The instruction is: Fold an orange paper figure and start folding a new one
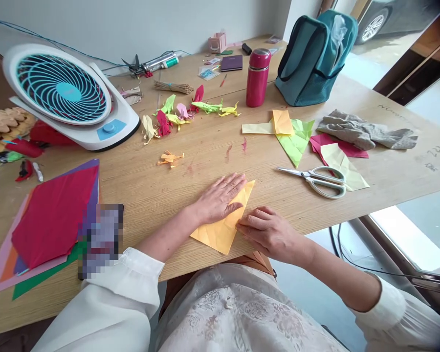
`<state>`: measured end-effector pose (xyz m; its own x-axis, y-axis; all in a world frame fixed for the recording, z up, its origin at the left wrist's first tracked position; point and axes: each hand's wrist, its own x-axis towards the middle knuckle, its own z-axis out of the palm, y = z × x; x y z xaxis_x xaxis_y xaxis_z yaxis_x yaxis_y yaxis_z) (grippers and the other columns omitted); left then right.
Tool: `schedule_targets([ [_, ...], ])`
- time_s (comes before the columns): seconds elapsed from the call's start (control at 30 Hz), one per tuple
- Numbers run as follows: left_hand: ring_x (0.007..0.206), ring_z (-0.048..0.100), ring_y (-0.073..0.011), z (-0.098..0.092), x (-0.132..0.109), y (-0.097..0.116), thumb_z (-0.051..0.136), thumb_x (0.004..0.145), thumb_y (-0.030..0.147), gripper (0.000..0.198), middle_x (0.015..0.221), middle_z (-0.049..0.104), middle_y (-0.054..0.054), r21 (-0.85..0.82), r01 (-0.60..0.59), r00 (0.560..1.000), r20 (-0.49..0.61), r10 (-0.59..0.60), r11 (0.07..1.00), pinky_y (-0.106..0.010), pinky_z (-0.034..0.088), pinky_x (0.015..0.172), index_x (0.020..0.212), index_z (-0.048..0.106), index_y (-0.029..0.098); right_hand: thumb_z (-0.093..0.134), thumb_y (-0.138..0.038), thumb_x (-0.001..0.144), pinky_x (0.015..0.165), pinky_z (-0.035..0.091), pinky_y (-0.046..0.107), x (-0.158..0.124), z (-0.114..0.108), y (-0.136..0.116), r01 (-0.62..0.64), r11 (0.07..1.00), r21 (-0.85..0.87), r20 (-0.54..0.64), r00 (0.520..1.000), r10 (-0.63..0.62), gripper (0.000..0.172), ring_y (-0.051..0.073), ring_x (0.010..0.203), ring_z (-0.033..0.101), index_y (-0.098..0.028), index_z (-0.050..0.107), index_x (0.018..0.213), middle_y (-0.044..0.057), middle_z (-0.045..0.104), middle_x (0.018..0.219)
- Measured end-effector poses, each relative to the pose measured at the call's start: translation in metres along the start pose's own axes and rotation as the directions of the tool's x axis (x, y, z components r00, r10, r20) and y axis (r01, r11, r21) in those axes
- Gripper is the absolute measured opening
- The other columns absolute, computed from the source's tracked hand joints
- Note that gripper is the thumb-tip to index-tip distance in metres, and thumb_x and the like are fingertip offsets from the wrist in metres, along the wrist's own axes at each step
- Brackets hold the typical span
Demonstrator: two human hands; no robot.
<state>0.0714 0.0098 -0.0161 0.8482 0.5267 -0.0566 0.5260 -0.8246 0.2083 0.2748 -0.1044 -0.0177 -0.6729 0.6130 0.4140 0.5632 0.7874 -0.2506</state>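
A folded sheet of orange paper (220, 233) lies near the table's front edge, its narrow point aimed away from me and several creases showing. My left hand (220, 199) rests flat across its left side, fingers stretched out. At the paper's right edge, my right hand (273, 233) has its fingers pressed together on the fold, pinching it. Beyond the left hand sits a small orange origami figure (171, 159). To the right lie white-handled scissors (317, 180), apart from both hands.
Several coloured origami figures (183, 112) stand farther back. A fan (71, 98) and a stack of coloured paper (55, 215) occupy the left. Toward the right are paper pieces (295, 139), a grey cloth (366, 128), a red flask (257, 78) and a teal bag (311, 58).
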Motion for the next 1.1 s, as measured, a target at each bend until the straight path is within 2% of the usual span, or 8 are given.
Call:
schedule_targets([
  [0.1, 0.158, 0.007, -0.026, 0.0, 0.004, 0.004, 0.008, 0.101, 0.062, 0.078, 0.169, 0.016, -0.011, 0.02, 0.024, 0.999, -0.034, -0.023, 1.0, -0.047, 0.009, 0.127, 0.161, 0.018, 0.013, 0.047, -0.017, 0.101, 0.08, 0.041, 0.036, 0.0, 0.0, 0.0, -0.003, 1.0, -0.012, -0.001, 1.0, 0.003, 0.024, 0.019, 0.085, 0.058, -0.014, 0.068, 0.111, 0.009, 0.072, 0.099],
  [0.2, 0.158, 0.004, -0.0245, 0.003, 0.005, 0.011, 0.008, 0.102, 0.06, 0.077, 0.169, 0.017, -0.009, 0.016, -0.128, 0.992, 0.006, 0.128, 0.992, -0.045, 0.008, 0.127, 0.161, 0.017, 0.013, 0.048, -0.018, 0.1, 0.081, 0.041, 0.037, 0.0, 0.001, 0.0, 0.002, 1.0, -0.002, 0.01, 1.0, -0.002, 0.023, 0.02, 0.087, 0.057, -0.014, 0.068, 0.111, 0.008, 0.072, 0.1],
  [0.3, 0.158, 0.007, -0.0244, 0.004, 0.01, 0.013, 0.011, 0.103, 0.057, 0.074, 0.169, 0.016, -0.009, 0.027, -0.131, 0.99, 0.052, 0.13, 0.991, -0.044, 0.009, 0.127, 0.161, 0.016, 0.012, 0.048, -0.018, 0.1, 0.083, 0.041, 0.038, -0.001, 0.004, 0.001, 0.01, 1.0, 0.008, 0.007, 1.0, -0.01, 0.023, 0.021, 0.09, 0.057, -0.014, 0.069, 0.11, 0.009, 0.071, 0.104],
  [0.63, 0.157, 0.004, -0.0299, -0.007, 0.062, 0.004, 0.027, 0.105, 0.045, 0.061, 0.169, 0.014, 0.0, 0.159, 0.152, 0.988, 0.01, -0.156, 0.975, -0.058, 0.004, 0.126, 0.161, 0.02, 0.024, 0.046, -0.017, 0.101, 0.081, 0.04, 0.037, -0.002, 0.006, 0.001, -0.006, 1.0, 0.0, 0.0, 1.0, 0.006, 0.023, 0.02, 0.086, 0.056, -0.014, 0.067, 0.111, 0.009, 0.072, 0.104],
  [0.77, 0.157, 0.007, -0.0317, -0.008, 0.075, 0.012, 0.031, 0.103, 0.043, 0.065, 0.17, 0.009, -0.008, 0.098, 0.333, 0.942, -0.086, -0.326, 0.938, -0.055, 0.011, 0.126, 0.162, 0.017, 0.017, 0.046, -0.017, 0.1, 0.081, 0.039, 0.037, -0.002, 0.006, 0.001, -0.003, 1.0, -0.001, 0.001, 1.0, 0.003, 0.023, 0.02, 0.086, 0.056, -0.015, 0.067, 0.11, 0.009, 0.071, 0.103],
  [0.87, 0.157, 0.006, -0.0318, -0.006, 0.079, 0.021, 0.039, 0.1, 0.05, 0.077, 0.17, 0.006, -0.012, 0.077, 0.341, 0.935, -0.127, -0.33, 0.937, -0.056, 0.01, 0.126, 0.162, 0.01, 0.015, 0.046, -0.018, 0.101, 0.081, 0.039, 0.037, -0.003, 0.006, 0.002, -0.001, 1.0, 0.005, 0.011, 1.0, 0.001, 0.022, 0.02, 0.087, 0.056, -0.016, 0.067, 0.108, 0.01, 0.071, 0.104],
  [0.93, 0.157, 0.007, -0.0342, -0.004, 0.082, 0.023, 0.038, 0.101, 0.051, 0.075, 0.17, 0.007, -0.013, 0.054, 0.419, 0.906, -0.099, -0.412, 0.907, -0.058, 0.013, 0.125, 0.162, 0.013, 0.017, 0.046, -0.019, 0.101, 0.082, 0.039, 0.037, -0.003, 0.006, 0.002, 0.001, 1.0, 0.002, 0.008, 1.0, -0.002, 0.022, 0.021, 0.087, 0.056, -0.015, 0.067, 0.108, 0.01, 0.071, 0.104],
  [1.1, 0.157, 0.004, -0.0365, 0.001, 0.096, 0.012, 0.04, 0.1, 0.05, 0.074, 0.17, 0.008, -0.015, 0.027, 0.477, 0.871, -0.147, -0.469, 0.878, -0.061, 0.009, 0.124, 0.162, 0.016, 0.019, 0.045, -0.019, 0.101, 0.083, 0.04, 0.038, -0.003, 0.005, 0.002, 0.015, 1.0, -0.003, 0.023, 1.0, -0.015, 0.023, 0.021, 0.091, 0.057, -0.016, 0.068, 0.108, 0.01, 0.07, 0.104],
])
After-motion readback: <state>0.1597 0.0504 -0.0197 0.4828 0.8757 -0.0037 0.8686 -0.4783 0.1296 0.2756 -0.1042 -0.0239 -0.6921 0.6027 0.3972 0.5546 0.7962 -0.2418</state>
